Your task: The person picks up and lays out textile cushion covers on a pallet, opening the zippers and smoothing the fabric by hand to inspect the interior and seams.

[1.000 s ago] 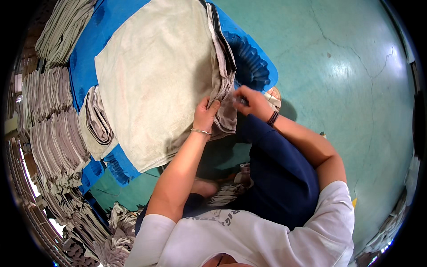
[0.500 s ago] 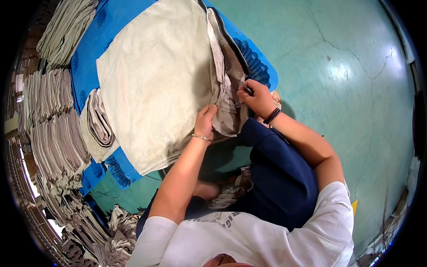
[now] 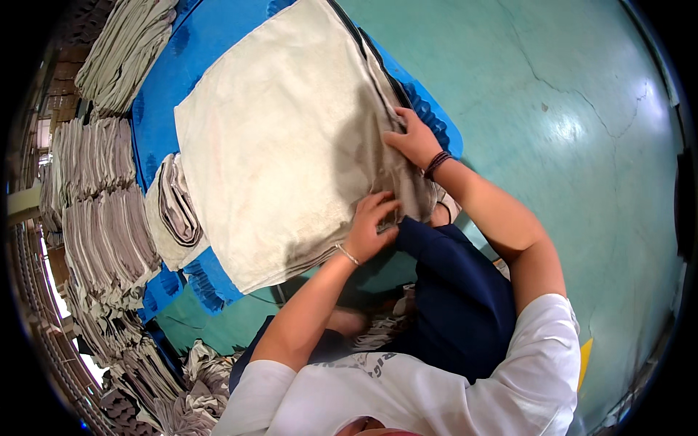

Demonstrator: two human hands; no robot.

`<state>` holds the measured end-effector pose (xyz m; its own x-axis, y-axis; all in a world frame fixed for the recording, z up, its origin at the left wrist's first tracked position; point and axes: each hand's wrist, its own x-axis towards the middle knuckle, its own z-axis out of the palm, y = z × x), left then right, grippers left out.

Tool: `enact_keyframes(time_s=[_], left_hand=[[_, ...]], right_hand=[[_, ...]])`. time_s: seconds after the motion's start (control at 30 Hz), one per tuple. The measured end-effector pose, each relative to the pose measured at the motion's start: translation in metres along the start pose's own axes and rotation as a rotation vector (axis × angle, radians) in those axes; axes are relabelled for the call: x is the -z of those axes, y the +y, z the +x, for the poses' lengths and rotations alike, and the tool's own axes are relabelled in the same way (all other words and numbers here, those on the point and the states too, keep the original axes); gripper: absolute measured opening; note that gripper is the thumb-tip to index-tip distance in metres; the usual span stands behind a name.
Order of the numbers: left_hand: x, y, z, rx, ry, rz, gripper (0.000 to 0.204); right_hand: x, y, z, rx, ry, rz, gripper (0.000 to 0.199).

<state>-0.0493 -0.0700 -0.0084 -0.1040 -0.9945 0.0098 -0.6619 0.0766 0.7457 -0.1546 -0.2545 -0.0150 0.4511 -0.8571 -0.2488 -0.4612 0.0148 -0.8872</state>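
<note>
A large cream cloth cover [image 3: 276, 145] lies spread out, with a dark zip [image 3: 389, 73] along its right edge. My left hand [image 3: 373, 227] is over the near right corner, fingers spread at the cloth's edge. Higher up that side, my right hand [image 3: 420, 142] rests on the zip edge with thumb and forefinger apart. Between the hands the fabric is creased and in shadow. Further layers of cloth show under the near edge.
Beneath the cover is a blue plastic surface [image 3: 156, 109] with ribbed edges. A folded cloth bundle [image 3: 178, 207] lies left of the cover. Tall stacks of folded cloth [image 3: 109, 232] line the left side. Green floor [image 3: 538, 160] stretches to the right.
The cover's right side, turned back showing its brownish inside, now lies over flat. My left hand has moved right and let go of the edge; my right hand has opened from a pinch.
</note>
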Motion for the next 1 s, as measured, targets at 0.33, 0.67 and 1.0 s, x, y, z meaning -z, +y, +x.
enact_keyframes(time_s=[0.33, 0.67, 1.0], left_hand=[[-0.004, -0.017, -0.029, 0.033, 0.163, 0.717, 0.059], [0.053, -0.004, -0.028, 0.173, -0.045, 0.213, 0.033], [0.036, 0.017, -0.051, 0.134, -0.424, -0.185, 0.042]], right_hand=[[0.008, 0.022, -0.004, -0.063, 0.083, -0.241, 0.058], [0.018, 0.024, -0.018, -0.116, -0.051, -0.053, 0.055], [0.015, 0.026, -0.033, 0.113, 0.151, -0.265, 0.03]])
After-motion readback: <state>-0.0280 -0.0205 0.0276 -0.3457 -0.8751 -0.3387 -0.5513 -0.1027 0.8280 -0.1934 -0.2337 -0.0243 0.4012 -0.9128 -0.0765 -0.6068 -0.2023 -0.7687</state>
